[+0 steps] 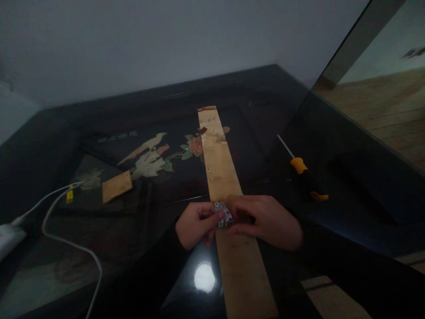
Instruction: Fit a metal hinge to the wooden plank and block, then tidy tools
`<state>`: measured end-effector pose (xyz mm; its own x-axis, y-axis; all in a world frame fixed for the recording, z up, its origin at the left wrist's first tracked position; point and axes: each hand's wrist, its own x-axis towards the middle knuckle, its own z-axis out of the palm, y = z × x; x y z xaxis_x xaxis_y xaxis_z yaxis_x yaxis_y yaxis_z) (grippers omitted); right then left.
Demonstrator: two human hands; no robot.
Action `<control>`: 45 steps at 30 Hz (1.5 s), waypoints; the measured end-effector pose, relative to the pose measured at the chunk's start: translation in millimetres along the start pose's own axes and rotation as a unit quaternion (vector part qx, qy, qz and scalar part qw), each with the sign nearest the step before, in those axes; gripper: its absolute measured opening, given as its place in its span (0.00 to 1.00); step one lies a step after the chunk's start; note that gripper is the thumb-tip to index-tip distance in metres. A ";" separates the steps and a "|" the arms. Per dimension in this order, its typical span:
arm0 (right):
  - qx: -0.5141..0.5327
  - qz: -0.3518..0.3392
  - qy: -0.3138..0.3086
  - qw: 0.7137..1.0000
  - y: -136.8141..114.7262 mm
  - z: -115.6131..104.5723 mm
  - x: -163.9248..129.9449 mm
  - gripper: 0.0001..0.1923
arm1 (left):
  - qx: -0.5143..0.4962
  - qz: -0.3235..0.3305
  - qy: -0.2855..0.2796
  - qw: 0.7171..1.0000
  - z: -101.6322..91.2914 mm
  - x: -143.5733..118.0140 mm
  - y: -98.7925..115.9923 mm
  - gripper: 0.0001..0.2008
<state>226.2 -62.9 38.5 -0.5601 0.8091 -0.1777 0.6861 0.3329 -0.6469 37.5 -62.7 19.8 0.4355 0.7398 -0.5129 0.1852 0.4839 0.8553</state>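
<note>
A small metal hinge (pixel 224 214) with screw heads showing lies on a long, narrow wooden board (pixel 247 270). My left hand (pixel 199 223) grips the hinge from the left, its thumb pressed on the metal. From the right, my right hand (pixel 267 221) curls its thumb and fingers around the hinge's other edge, and some fingertips are hidden. The board runs away from me across the dark table, with small holes along its left edge. To the right of my hands lies a screwdriver (pixel 300 168) with a yellow and black handle.
A short wooden piece (pixel 117 186) lies on the left of the dark glossy table (pixel 179 95), which bears a bird and flower picture. White cables (pixel 71 241) run from a white power strip (pixel 9 239), with a yellow tag (pixel 69 195) beside them. A pale wall rises behind.
</note>
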 end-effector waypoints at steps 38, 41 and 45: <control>0.687 0.136 0.027 0.713 -0.5 2.7 7.5 0.11 | 0.016 -0.008 0.008 1.000 4.1 -2.1 1.0 0.19; 0.654 0.120 0.018 0.746 -0.8 -1.9 8.1 0.13 | 0.010 -0.005 0.003 1.000 3.9 -2.1 0.7 0.19; 0.458 0.094 0.015 0.884 -4.5 -10.8 10.7 0.14 | 0.016 0.002 0.003 1.000 3.6 -2.0 -0.3 0.19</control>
<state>222.2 -50.6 47.6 -0.4544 0.8255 -0.3348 0.0944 -0.3291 -0.9396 39.7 -66.0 20.8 0.4313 0.7449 -0.5090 0.2117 0.4649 0.8597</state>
